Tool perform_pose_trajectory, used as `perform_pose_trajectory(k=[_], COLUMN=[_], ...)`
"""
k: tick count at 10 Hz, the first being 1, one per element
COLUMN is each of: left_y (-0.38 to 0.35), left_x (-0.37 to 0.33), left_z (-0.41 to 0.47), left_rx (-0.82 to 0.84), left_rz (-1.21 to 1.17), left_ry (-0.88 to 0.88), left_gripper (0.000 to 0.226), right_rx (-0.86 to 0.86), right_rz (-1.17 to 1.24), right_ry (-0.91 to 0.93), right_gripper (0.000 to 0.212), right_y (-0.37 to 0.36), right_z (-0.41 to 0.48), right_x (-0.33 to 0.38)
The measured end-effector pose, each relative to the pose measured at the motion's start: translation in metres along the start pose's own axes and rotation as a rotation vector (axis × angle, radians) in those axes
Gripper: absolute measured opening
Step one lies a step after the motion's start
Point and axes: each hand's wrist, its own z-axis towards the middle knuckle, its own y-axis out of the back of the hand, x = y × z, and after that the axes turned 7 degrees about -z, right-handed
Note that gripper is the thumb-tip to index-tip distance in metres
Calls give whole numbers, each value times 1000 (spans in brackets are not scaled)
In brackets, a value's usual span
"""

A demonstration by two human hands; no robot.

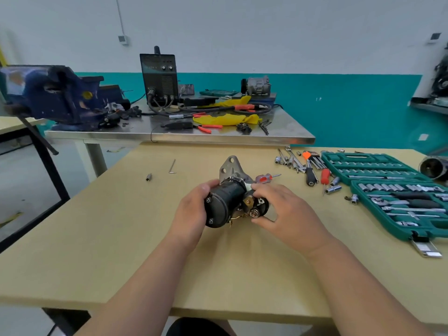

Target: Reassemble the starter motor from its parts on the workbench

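Centre of the frame: starter motor [225, 204] on its side at the tan desk [121, 238], resting on it or just lifted, cannot tell which. Black cylindrical body toward the lower left, silver mounting flange pointing toward the top of the frame.

Gripped on its left side by the left hand [194, 214], fingers curled round the black end cap. Held on its right side by the right hand [283, 209], thumb under the smaller solenoid end, fingers curled over its top near the terminals.

Just behind the motor, toward the upper right: small screwdriver [265, 177] with a clear red handle, flat on the desk. Right of centre: loose sockets and screwdrivers [303, 166] in a scatter. Far right: open green socket set case [388, 190], ratchet and sockets in its trays. Left of centre, well apart from the motor: hex key [172, 166] and a short dark bit [148, 177].

Upper half of the frame: steel desk [169, 137] carrying a blue vise [55, 98] at upper left, a black welder [160, 78], yellow cloth [225, 118] and red-handled pliers [208, 127].
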Motion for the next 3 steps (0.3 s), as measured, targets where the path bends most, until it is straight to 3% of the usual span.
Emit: perform_pose_trajectory(k=[1, 3], left_y=[3, 10], left_x=[11, 19], left_z=[0, 5], left_rx=[-14, -13], left_rz=[119, 340], left_ry=[-116, -79], left_gripper=[28, 18], right_rx=[123, 285], right_rz=[-39, 13], right_ry=[-30, -145], right_gripper=[55, 37], right_y=[1, 12], right_z=[2, 0], right_x=[-3, -1])
